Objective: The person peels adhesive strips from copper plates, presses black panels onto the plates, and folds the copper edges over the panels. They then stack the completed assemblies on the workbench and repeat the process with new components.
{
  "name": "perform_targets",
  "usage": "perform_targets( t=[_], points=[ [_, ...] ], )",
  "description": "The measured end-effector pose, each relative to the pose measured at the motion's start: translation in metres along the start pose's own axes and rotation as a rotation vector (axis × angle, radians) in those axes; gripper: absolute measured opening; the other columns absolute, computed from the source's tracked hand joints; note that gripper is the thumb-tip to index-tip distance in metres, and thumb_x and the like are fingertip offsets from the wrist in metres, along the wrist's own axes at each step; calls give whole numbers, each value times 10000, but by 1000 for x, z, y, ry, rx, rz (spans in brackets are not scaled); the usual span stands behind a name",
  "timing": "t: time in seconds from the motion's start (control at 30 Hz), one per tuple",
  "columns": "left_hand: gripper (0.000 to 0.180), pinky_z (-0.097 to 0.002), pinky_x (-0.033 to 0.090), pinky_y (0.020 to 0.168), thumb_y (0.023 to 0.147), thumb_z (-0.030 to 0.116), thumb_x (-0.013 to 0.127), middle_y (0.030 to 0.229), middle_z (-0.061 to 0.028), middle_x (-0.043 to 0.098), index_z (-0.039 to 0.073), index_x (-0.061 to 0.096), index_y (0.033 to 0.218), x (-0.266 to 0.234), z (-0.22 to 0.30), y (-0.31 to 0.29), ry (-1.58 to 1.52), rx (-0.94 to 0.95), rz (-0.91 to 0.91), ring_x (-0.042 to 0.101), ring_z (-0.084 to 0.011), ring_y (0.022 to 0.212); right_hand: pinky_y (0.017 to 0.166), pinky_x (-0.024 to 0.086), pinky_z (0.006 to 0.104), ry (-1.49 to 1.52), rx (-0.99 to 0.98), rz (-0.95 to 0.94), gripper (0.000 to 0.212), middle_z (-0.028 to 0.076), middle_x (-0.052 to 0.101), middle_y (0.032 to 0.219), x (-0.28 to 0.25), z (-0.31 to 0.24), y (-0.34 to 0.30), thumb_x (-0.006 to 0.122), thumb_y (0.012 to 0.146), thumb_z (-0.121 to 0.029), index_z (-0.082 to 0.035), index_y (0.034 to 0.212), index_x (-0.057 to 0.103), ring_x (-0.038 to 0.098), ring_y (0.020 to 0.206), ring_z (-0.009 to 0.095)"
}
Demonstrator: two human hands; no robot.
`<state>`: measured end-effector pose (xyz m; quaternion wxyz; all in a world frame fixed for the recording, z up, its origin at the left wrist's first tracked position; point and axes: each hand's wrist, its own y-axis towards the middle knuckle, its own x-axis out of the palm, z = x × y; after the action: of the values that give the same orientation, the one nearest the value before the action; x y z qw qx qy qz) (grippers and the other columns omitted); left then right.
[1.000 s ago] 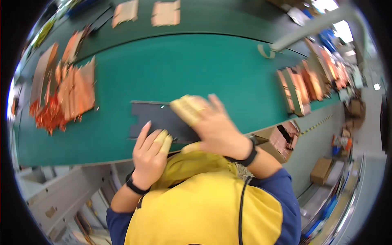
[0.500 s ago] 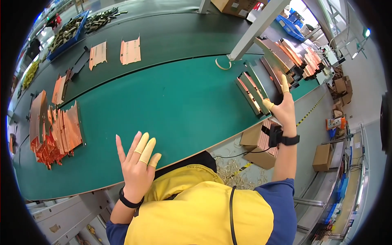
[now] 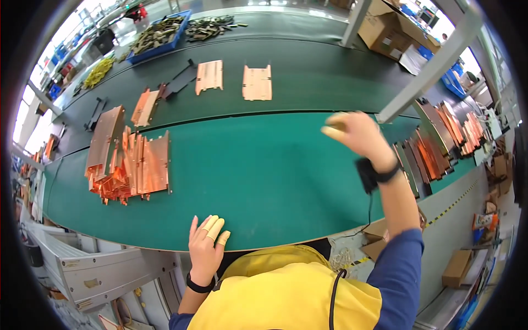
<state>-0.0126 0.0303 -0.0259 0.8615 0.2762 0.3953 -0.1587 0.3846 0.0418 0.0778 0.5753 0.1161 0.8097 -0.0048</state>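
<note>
My left hand (image 3: 204,254) lies at the near edge of the green table top (image 3: 258,187), fingers stretched out and holding nothing. Yellow finger cots cover its thumb and two fingers. Toward the far right of the table, my right hand (image 3: 358,135) is raised with its fingers curled together. Motion blur hides whatever may be between those fingertips, which also wear yellow cots. To its right stand copper-coloured bent metal sheets (image 3: 428,153) in a row. A pile of similar copper-coloured sheets (image 3: 144,165) sits at the left, beyond my left hand.
On the dark belt behind lie two flat copper-coloured plates (image 3: 257,83) (image 3: 209,76). A blue tray (image 3: 159,48) of small parts stands farther back. A grey post (image 3: 429,69) rises near the right end. Behind it is an open cardboard box (image 3: 388,34).
My right hand has left the metal sheets at the right and moved inward over the table, its fingers now curled. My left hand stays near the front edge. The view has turned left.
</note>
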Motion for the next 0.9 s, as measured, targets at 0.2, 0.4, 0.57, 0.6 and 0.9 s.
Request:
perform_targets(
  t=[0.2, 0.4, 0.57, 0.6, 0.9],
  points=[
    [177, -461, 493, 942, 787, 47, 705, 990, -128, 684, 8, 696, 959, 9, -27, -3, 19, 117, 160, 648, -319, 1007, 678, 521, 411, -18, 179, -39, 387, 154, 682, 760, 119, -16, 186, 698, 765, -423, -37, 798, 697, 661, 742, 329],
    [157, -433, 540, 881, 786, 32, 698, 964, -131, 685, -6, 696, 939, 7, -27, -2, 46, 167, 183, 656, -311, 999, 644, 525, 387, -88, 267, 193, 282, 149, 661, 678, 166, 18, 195, 723, 734, -292, -15, 753, 671, 675, 699, 282],
    [155, -435, 541, 879, 774, 15, 701, 955, -137, 687, -3, 697, 927, 4, -41, -13, -182, 146, 205, 669, -316, 972, 597, 503, 357, 359, -113, -138, 123, 111, 650, 679, 103, -35, 101, 629, 747, -109, -16, 668, 615, 638, 656, 241],
    [156, -424, 540, 872, 773, 22, 706, 976, -136, 683, -2, 698, 927, 2, -37, -9, -147, 264, 203, 664, -308, 988, 622, 507, 390, 419, -163, -222, 112, 134, 661, 717, 99, -47, 78, 631, 738, -131, -37, 677, 634, 643, 679, 328],
    [317, -381, 494, 783, 680, 31, 619, 1041, -135, 614, -52, 688, 979, 55, 0, -12, -46, 475, -77, 595, -278, 964, 599, 506, 330, 201, -396, -229, 100, 117, 666, 854, 141, -75, -53, 673, 809, -114, -23, 848, 659, 628, 642, 260]
  ],
)
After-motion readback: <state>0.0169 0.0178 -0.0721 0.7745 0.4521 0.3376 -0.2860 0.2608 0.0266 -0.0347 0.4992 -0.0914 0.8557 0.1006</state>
